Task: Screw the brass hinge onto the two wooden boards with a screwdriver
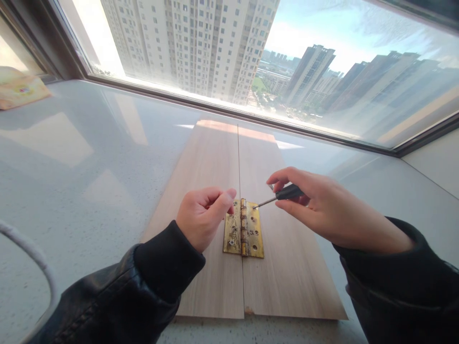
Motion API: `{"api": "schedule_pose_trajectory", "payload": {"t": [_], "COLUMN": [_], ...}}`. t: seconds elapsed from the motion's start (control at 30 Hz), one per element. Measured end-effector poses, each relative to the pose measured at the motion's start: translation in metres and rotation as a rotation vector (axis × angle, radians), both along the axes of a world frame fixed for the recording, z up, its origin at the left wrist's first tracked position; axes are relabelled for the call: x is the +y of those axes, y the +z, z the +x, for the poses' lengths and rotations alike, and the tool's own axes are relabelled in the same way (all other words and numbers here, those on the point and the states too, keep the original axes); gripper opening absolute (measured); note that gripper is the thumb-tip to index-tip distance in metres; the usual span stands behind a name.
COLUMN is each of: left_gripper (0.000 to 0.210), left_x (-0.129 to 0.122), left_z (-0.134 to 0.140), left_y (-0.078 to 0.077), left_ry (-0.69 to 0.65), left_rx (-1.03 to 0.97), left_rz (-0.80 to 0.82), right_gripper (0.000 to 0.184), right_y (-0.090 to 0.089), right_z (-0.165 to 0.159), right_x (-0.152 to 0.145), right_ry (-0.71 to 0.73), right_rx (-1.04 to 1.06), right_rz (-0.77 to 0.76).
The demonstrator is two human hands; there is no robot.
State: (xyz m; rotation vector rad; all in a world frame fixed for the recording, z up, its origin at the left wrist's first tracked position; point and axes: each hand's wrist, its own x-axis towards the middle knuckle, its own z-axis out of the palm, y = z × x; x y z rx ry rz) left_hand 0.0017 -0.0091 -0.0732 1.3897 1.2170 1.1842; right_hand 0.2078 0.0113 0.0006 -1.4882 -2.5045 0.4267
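My right hand (319, 205) grips a screwdriver (289, 192) by its black handle. The thin shaft slants down to the left, and its tip meets the top hole area of the right leaf of a worn brass hinge (244, 234). Closed, with thumb against curled fingers, my left hand (202, 217) is over the upper part of the left leaf; whatever it may hold is hidden. Cross-head screws show in the left leaf, while lower holes in the right leaf look bare. The hinge lies across the seam between a left wooden board (208, 286) and a right wooden board (290, 272).
The boards lie on a pale speckled counter (107, 210) below a large window (344, 129). A white cable (39, 263) curves at the left edge. A yellowish packet-like thing (21, 88) sits in the far left corner.
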Motion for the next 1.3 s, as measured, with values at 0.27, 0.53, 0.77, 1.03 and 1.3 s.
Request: {"api": "schedule_pose_trajectory", "payload": {"t": [0.27,0.53,0.77,1.03,1.3], "left_gripper": [0.039,0.04,0.04,0.039,0.038], "left_x": [0.0,0.001,0.001,0.001,-0.001], "left_z": [-0.001,-0.001,-0.001,-0.001,0.0], "left_y": [0.0,-0.001,-0.001,-0.002,0.001], "left_ry": [-0.008,-0.014,-0.018,-0.017,0.002], "left_rx": [0.016,0.002,0.03,0.03,0.013], "left_rz": [0.017,0.021,0.016,0.019,-0.002], "right_gripper": [0.014,0.015,0.027,0.025,0.017], "right_y": [0.003,-0.004,0.002,0.005,0.001], "right_z": [-0.005,-0.019,-0.001,0.004,-0.008], "right_x": [-0.002,-0.005,0.0,0.003,-0.002], "right_ry": [0.059,-0.261,0.012,0.135,-0.034], "right_rx": [-0.017,-0.171,-0.066,-0.026,-0.098], "right_rz": [0.144,0.225,0.061,0.158,0.221]}}
